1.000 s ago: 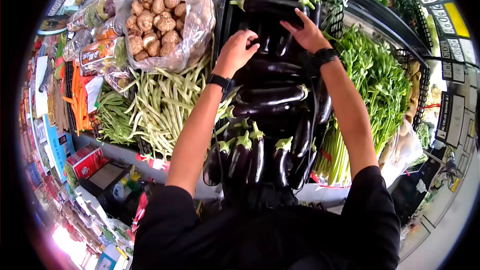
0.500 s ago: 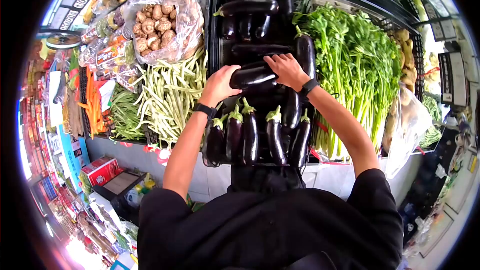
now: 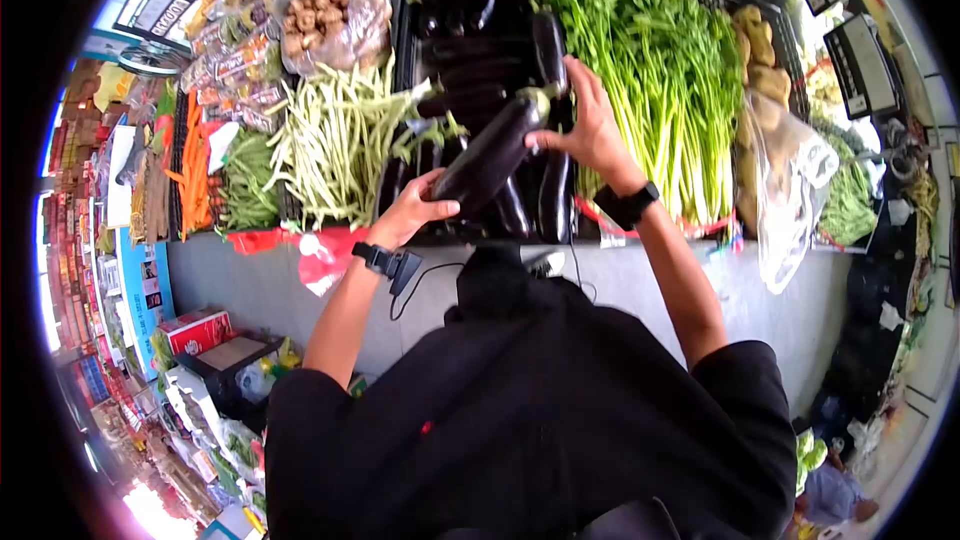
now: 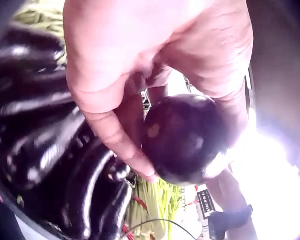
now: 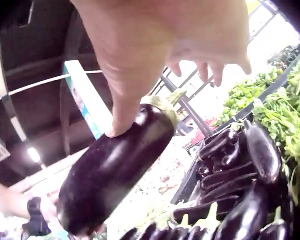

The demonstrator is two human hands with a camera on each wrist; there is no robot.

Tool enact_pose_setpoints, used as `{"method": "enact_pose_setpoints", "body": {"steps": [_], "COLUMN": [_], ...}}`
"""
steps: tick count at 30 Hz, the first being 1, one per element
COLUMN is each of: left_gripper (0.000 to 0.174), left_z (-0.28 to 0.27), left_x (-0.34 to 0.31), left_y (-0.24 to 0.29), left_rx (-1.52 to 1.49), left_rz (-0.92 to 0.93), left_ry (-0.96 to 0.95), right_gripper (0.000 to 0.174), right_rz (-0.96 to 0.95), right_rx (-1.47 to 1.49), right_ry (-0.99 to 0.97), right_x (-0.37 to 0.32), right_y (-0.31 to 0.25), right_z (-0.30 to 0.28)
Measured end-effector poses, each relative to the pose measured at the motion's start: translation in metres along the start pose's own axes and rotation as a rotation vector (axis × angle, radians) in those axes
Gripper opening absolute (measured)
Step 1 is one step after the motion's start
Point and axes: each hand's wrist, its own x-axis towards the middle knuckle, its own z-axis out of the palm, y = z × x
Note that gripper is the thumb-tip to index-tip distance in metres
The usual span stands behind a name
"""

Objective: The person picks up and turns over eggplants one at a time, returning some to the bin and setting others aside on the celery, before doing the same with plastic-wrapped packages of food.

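A large dark purple eggplant [image 3: 490, 152] is held tilted above the crate, its green cap towards the upper right. My left hand [image 3: 408, 212] grips its lower end; in the left wrist view, fingers and thumb curl round the rounded end [image 4: 185, 140]. Near the cap is my right hand [image 3: 598, 135], its fingers straight and spread. In the right wrist view the right thumb touches the eggplant [image 5: 115, 165] just below the cap, while the other fingers stand away from it. More eggplants [image 3: 548, 50] lie in the black crate beneath.
Pale green beans [image 3: 335, 145] and a bag of mushrooms [image 3: 318, 15] lie left of the eggplants. Leafy celery [image 3: 660, 90] fills the right side, with a plastic bag [image 3: 785, 175] beyond. Carrots [image 3: 193, 175] are farther left. A thin cable hangs near my left wrist.
Both hands first came back from the far eggplants to a nearer one. That eggplant is now raised and tilted in the left hand, and the right hand's fingers have spread away from it.
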Motion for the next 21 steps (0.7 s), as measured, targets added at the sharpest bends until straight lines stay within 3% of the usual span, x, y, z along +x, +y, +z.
{"method": "enact_pose_setpoints", "body": {"steps": [1,4,5,6,9,13,16,17,19,21], "left_gripper": [0.073,0.075,0.074,0.074,0.074,0.072,0.071,0.071,0.072,0.072], "left_z": [0.017,0.043,0.044,0.058,0.084,0.1,0.102,0.103,0.1,0.1], "left_x": [-0.011,-0.019,-0.022,-0.023,-0.024,-0.018,-0.013,-0.013,-0.011,-0.004], "left_y": [-0.006,-0.031,-0.041,-0.035,-0.036,-0.038,-0.037,-0.037,-0.028,-0.027], "left_rx": [-0.147,-0.409,-0.467,-0.526,-0.668,-0.679,-0.43,-0.393,-0.111,0.098], "left_rz": [-0.079,-0.161,-0.17,-0.179,-0.229,-0.197,-0.099,-0.133,-0.13,-0.07], "left_ry": [0.007,-0.047,-0.139,-0.233,-0.323,-0.313,-0.171,-0.053,-0.001,0.064], "right_gripper": [0.124,0.119,0.108,0.086,0.049,0.053,0.059,0.062,0.072,0.069], "right_rz": [0.157,0.656,0.764,0.712,0.699,0.616,0.631,0.653,0.734,0.779], "right_rx": [0.069,0.868,1.15,1.201,1.097,1.13,1.002,0.877,0.687,0.697], "right_ry": [-0.003,-0.064,-0.099,-0.185,-0.166,-0.106,-0.178,-0.225,-0.287,-0.258], "right_x": [-0.014,-0.049,-0.057,-0.066,-0.066,-0.065,-0.074,-0.076,-0.083,-0.091], "right_y": [-0.004,-0.012,-0.022,-0.007,-0.034,-0.049,-0.04,-0.037,-0.027,-0.02], "right_z": [0.002,0.004,-0.004,0.005,-0.016,-0.025,-0.033,-0.033,-0.024,-0.012]}}
